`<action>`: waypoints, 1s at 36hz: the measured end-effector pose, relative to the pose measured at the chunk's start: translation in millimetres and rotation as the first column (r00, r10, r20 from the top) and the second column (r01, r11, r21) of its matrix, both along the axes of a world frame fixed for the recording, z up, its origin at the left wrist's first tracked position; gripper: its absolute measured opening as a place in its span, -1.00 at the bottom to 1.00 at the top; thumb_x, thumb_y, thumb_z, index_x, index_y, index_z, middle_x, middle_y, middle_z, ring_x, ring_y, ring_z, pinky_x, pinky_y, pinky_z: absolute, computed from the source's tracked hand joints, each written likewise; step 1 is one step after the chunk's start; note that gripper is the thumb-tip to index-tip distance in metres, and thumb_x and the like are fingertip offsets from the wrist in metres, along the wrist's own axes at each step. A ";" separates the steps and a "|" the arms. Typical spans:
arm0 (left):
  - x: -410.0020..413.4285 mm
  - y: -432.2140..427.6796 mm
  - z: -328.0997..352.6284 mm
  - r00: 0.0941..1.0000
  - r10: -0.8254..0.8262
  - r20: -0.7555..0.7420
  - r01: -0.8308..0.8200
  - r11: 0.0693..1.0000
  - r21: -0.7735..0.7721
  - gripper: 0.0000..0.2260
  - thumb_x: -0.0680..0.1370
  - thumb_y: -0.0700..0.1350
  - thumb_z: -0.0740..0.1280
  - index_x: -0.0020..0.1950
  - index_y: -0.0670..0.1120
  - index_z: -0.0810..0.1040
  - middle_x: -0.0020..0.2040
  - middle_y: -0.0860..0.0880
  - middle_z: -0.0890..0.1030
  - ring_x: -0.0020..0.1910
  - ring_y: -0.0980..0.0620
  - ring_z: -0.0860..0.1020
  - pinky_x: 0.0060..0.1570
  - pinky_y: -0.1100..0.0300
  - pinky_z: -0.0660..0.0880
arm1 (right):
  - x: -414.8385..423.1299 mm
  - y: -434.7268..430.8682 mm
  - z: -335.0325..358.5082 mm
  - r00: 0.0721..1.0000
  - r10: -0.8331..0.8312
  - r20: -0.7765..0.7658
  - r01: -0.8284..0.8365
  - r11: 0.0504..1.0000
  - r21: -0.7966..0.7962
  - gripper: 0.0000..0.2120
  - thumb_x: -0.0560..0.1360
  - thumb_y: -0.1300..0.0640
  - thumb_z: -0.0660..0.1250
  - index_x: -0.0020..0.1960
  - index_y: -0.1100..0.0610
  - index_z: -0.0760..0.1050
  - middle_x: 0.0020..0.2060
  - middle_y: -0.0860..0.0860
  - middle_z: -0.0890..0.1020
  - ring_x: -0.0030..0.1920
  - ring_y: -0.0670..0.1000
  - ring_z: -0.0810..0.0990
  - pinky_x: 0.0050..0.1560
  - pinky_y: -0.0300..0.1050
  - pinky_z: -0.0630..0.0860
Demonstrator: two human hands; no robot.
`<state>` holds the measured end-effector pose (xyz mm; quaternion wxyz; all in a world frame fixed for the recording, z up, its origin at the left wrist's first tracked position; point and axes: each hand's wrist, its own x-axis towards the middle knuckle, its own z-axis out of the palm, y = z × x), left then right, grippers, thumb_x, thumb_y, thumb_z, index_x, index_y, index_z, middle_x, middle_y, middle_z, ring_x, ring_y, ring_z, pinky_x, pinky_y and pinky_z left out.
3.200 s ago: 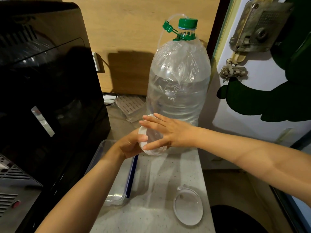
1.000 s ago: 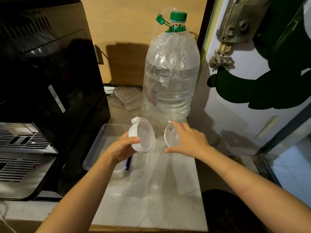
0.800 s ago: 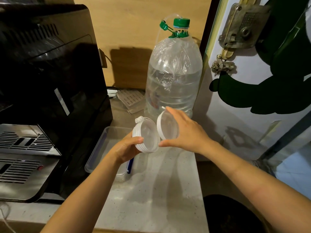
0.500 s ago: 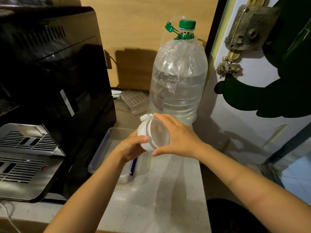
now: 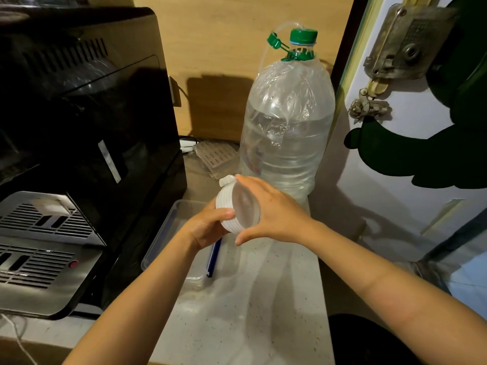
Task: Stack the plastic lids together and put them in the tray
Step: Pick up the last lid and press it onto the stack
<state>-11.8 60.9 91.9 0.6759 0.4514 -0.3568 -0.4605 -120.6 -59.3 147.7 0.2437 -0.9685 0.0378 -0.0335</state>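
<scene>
A stack of several round white plastic lids (image 5: 232,206) is held on edge above the counter, between both hands. My left hand (image 5: 208,225) grips the stack from the left, thumb over its ribbed rims. My right hand (image 5: 274,214) presses against the stack's clear right face, fingers curved round its top and bottom. Below and to the left lies the clear plastic tray (image 5: 163,238) with a blue clip along its right side; my left wrist covers part of it.
A large water bottle (image 5: 287,138) with a green cap stands just behind the hands. A black appliance (image 5: 79,143) fills the left side. A white door (image 5: 411,154) with a metal lock borders the speckled counter (image 5: 253,299) on the right.
My right hand brought a single lid from the right and pressed it onto the stack in my left hand. The two hands now meet around one stack.
</scene>
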 end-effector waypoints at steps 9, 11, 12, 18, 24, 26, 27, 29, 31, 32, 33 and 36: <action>9.5 10.9 -6.0 0.999 0.048 -0.018 -0.048 0.998 0.038 -0.30 0.11 0.10 0.59 0.16 -0.08 0.43 -0.07 -0.06 0.65 -0.08 -0.02 0.61 -0.17 0.13 0.60 | 15.7 8.6 -7.8 0.999 0.039 -0.009 -0.038 0.997 0.062 0.09 0.17 -0.09 0.58 0.49 -0.02 -0.02 0.47 -0.04 0.17 0.37 0.06 0.32 0.29 0.02 0.38; 12.3 14.9 -7.6 0.997 0.083 -0.007 -0.083 0.995 0.057 -0.29 0.10 0.10 0.59 0.15 -0.05 0.43 -0.03 -0.10 0.61 -0.06 -0.03 0.61 -0.15 0.12 0.61 | 20.4 11.1 -9.6 0.999 0.052 -0.008 -0.051 0.996 0.077 0.09 0.17 -0.08 0.58 0.48 -0.02 -0.01 0.47 -0.05 0.17 0.36 0.07 0.33 0.28 0.02 0.39; 13.6 17.4 -8.0 0.995 0.100 -0.001 -0.100 0.993 0.067 -0.28 0.09 0.11 0.59 0.16 -0.04 0.43 -0.01 -0.11 0.58 -0.06 -0.03 0.61 -0.14 0.11 0.61 | 22.7 12.5 -10.1 0.998 0.061 -0.010 -0.060 0.995 0.084 0.09 0.17 -0.08 0.58 0.49 -0.02 -0.02 0.47 -0.05 0.17 0.36 0.07 0.33 0.28 0.01 0.39; 21.3 31.8 -8.7 0.986 0.165 0.012 -0.166 0.983 0.084 -0.31 0.16 0.07 0.57 0.19 -0.13 0.42 -0.04 -0.10 0.60 -0.05 -0.04 0.59 -0.16 0.14 0.58 | 37.2 18.3 -13.7 0.992 0.129 -0.016 -0.125 0.979 0.160 0.07 0.20 -0.02 0.58 0.49 0.01 -0.03 0.47 -0.02 0.15 0.41 0.02 0.23 0.34 -0.06 0.32; 33.1 43.9 -9.3 0.925 0.353 0.143 -0.375 0.910 0.178 -0.37 0.17 -0.03 0.48 0.21 -0.06 0.42 0.00 -0.09 0.58 -0.01 -0.07 0.57 -0.14 0.06 0.54 | 57.7 23.2 -23.4 0.984 0.175 -0.032 -0.161 0.950 0.267 0.06 0.23 0.09 0.58 0.48 0.07 -0.07 0.46 0.05 0.07 0.45 0.02 0.11 0.31 -0.28 0.15; 35.8 47.2 -5.0 0.896 0.402 0.189 -0.436 0.878 0.196 -0.34 0.16 -0.02 0.46 0.23 -0.07 0.39 0.04 -0.13 0.54 0.00 -0.09 0.55 -0.13 0.05 0.53 | 65.9 25.2 -25.3 0.981 0.193 -0.030 -0.175 0.936 0.304 0.06 0.23 0.13 0.58 0.48 0.07 -0.07 0.45 0.07 0.07 0.45 0.02 0.09 0.31 -0.28 0.14; 36.5 48.2 -2.4 0.882 0.421 0.214 -0.461 0.865 0.198 -0.35 0.14 -0.02 0.47 0.20 -0.05 0.39 0.03 -0.14 0.53 -0.01 -0.07 0.54 -0.14 0.08 0.53 | 69.5 25.4 -25.9 0.980 0.199 -0.031 -0.177 0.926 0.333 0.06 0.22 0.16 0.58 0.47 0.06 -0.06 0.44 0.07 0.08 0.44 0.01 0.10 0.32 -0.27 0.14; 37.3 49.6 2.8 0.834 0.465 0.298 -0.529 0.827 0.190 -0.42 0.13 -0.05 0.48 0.11 0.02 0.40 -0.03 -0.10 0.51 -0.07 0.01 0.52 -0.22 0.21 0.54 | 76.8 25.6 -26.2 0.977 0.208 -0.046 -0.170 0.893 0.417 0.03 0.22 0.17 0.58 0.45 0.01 -0.03 0.42 0.03 0.13 0.40 -0.05 0.14 0.31 -0.24 0.19; 38.0 50.8 5.1 0.776 0.480 0.409 -0.580 0.798 0.164 -0.45 0.25 -0.23 0.51 0.16 -0.04 0.40 -0.06 -0.04 0.48 -0.12 0.09 0.49 -0.28 0.38 0.51 | 83.7 25.0 -27.1 0.974 0.210 -0.086 -0.139 0.851 0.506 -0.05 0.26 0.14 0.56 0.43 0.01 0.02 0.38 -0.02 0.20 0.34 -0.11 0.18 0.25 -0.24 0.21; 38.8 51.3 4.6 0.746 0.481 0.461 -0.603 0.781 0.161 -0.43 0.31 -0.33 0.49 0.24 -0.12 0.36 -0.05 -0.02 0.47 -0.11 0.12 0.48 -0.27 0.44 0.50 | 87.5 24.8 -28.4 0.974 0.202 -0.104 -0.115 0.834 0.539 -0.10 0.28 0.11 0.55 0.42 0.02 0.05 0.38 -0.02 0.23 0.34 -0.10 0.20 0.24 -0.23 0.22; 39.8 52.1 2.9 0.719 0.474 0.507 -0.623 0.764 0.168 -0.38 0.32 -0.40 0.46 0.31 -0.17 0.29 -0.01 -0.01 0.46 -0.09 0.14 0.48 -0.26 0.47 0.49 | 91.2 24.7 -30.2 0.976 0.187 -0.113 -0.092 0.822 0.562 -0.15 0.30 0.10 0.53 0.41 0.05 0.09 0.37 -0.01 0.26 0.35 -0.08 0.23 0.22 -0.24 0.24; 42.3 53.3 -4.1 0.648 0.442 0.620 -0.668 0.720 0.185 -0.26 0.27 -0.37 0.50 0.35 -0.17 0.22 0.08 -0.04 0.42 0.01 0.08 0.48 -0.22 0.44 0.52 | 101.7 24.8 -36.8 0.984 0.136 -0.112 -0.048 0.821 0.569 -0.31 0.33 0.13 0.51 0.33 0.13 0.22 0.24 0.01 0.38 0.27 -0.05 0.34 0.03 -0.34 0.34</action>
